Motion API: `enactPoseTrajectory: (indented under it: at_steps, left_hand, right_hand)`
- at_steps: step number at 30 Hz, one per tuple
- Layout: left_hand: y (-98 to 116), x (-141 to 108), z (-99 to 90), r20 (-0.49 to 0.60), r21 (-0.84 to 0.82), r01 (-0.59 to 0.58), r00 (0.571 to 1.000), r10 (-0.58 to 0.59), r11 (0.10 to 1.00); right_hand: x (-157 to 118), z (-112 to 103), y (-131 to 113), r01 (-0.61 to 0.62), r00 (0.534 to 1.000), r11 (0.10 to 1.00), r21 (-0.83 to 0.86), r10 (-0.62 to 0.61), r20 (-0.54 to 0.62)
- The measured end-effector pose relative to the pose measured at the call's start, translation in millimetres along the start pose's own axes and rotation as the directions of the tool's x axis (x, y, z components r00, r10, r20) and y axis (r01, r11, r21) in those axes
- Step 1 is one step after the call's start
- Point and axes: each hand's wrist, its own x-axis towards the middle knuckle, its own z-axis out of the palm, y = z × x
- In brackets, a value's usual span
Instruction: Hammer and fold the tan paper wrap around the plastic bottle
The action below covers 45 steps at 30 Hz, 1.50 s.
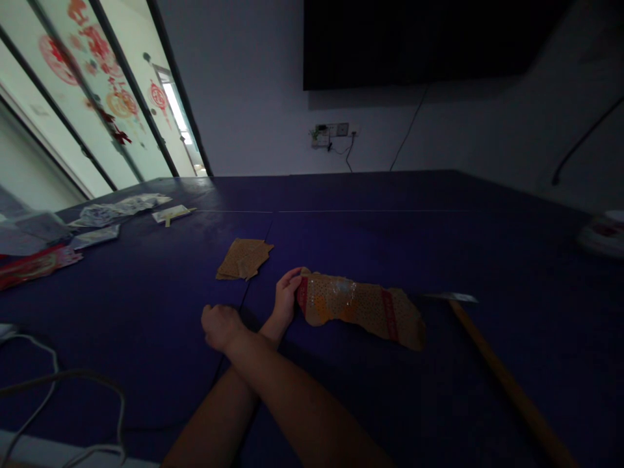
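My forearms cross, the right one lying over the left. My left hand (285, 296) grips the left end of a long, ragged strip of brown cardboard (348, 302), with its thumb and fingers at a red band. Dark dots, a second red band and a glossy patch mark the strip, which stretches to the right. Left of it, my right hand (221, 327) is curled closed above the table; whatever is inside its fingers, if anything, is hidden. Beyond both hands lies a small pile of flat brown cardboard pieces (244, 259).
On the dark blue table (370, 227), a wooden-handled tool (502, 370) with a thin metal head lies at right. Packets (117, 209) and a red package (39, 265) lie at far left. Cables (56, 374) loop at lower left. A round item (604, 233) is at the right edge.
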Motion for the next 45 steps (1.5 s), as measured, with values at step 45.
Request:
enactPoseTrajectory:
  at_steps: [45]
  left_hand:
    - [6.4, -27.0, -7.6, 0.277, 0.072, 0.166, 0.944, -0.179, 0.984]
  right_hand:
    - [-171.4, -30.9, 131.9, -0.202, 0.529, 0.777, 0.597, 0.599, -0.601]
